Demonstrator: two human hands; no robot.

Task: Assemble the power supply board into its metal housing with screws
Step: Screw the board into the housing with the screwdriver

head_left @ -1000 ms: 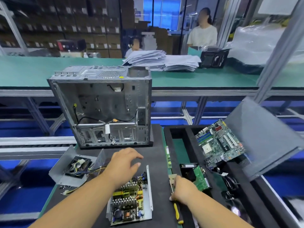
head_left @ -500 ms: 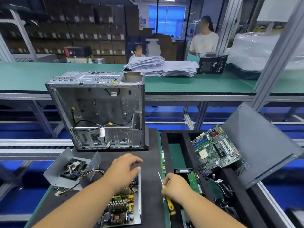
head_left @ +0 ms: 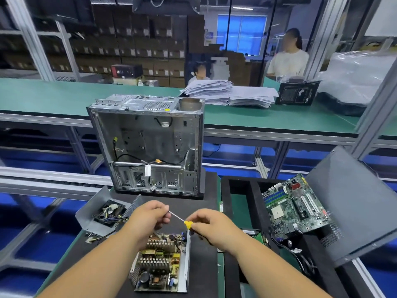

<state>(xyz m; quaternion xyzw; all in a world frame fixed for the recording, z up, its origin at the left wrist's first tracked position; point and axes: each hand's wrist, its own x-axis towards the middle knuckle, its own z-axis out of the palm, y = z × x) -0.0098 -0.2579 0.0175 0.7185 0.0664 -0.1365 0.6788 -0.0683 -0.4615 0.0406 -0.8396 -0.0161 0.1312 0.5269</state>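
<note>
Within the last second the right hand [head_left: 211,227] has lifted the screwdriver [head_left: 186,223] by its yellow handle and the left hand [head_left: 148,220] now pinches its tip, above the power supply board [head_left: 160,265] on the desk [head_left: 204,265], so screw fastening appears imminent.

A black mat [head_left: 199,265] covers the green workbench [head_left: 220,267]. On it stand an open computer case [head_left: 148,147], a power supply board [head_left: 161,263] and a fan housing [head_left: 101,214].
</note>
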